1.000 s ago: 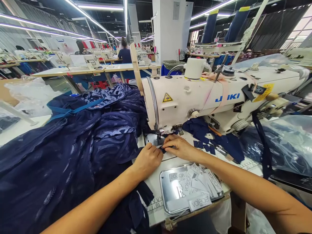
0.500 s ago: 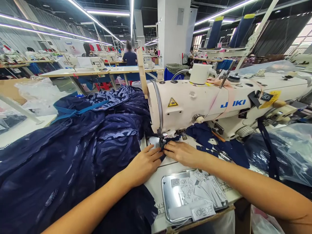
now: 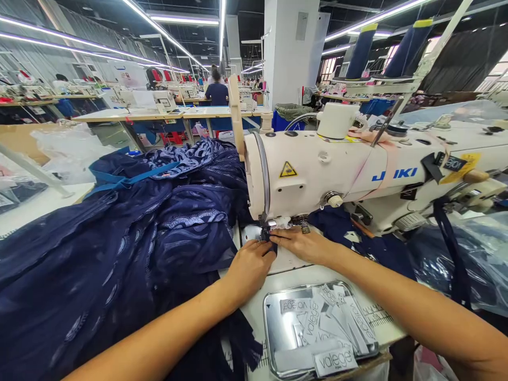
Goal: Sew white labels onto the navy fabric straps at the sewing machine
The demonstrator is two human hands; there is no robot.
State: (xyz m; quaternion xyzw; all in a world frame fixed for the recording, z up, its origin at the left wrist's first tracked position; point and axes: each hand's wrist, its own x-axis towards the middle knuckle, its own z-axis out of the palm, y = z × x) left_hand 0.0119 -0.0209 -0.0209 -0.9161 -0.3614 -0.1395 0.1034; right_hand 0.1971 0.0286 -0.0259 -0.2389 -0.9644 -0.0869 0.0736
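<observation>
Close in front of the needle of a white sewing machine (image 3: 305, 164), both hands are at a small piece of navy fabric (image 3: 273, 247). My left hand (image 3: 251, 269) is closed on its near side, fingers bent and pressed together by the metal needle plate (image 3: 252, 233). From the right, my right hand (image 3: 304, 244) reaches in low under the machine head, its fingertips together at the fabric edge by the presser foot. Its thumb is hidden. The fingertips and needle area are partly covered, so the fabric's exact fold cannot be made out.
A large heap of navy patterned garments (image 3: 159, 233) fills the left side. A metal tray (image 3: 278, 338) of printed labels (image 3: 335, 360) lies near the front edge. Navy scraps (image 3: 333, 225) lie behind my right hand. Thread cones (image 3: 361, 53) stand above. A person (image 3: 217, 92) sits farther back.
The view has shifted slightly, moving the machine rightward in the picture. My left hand's fingers are more bent and tucked in at the fabric. My right hand stays beside the presser foot.
</observation>
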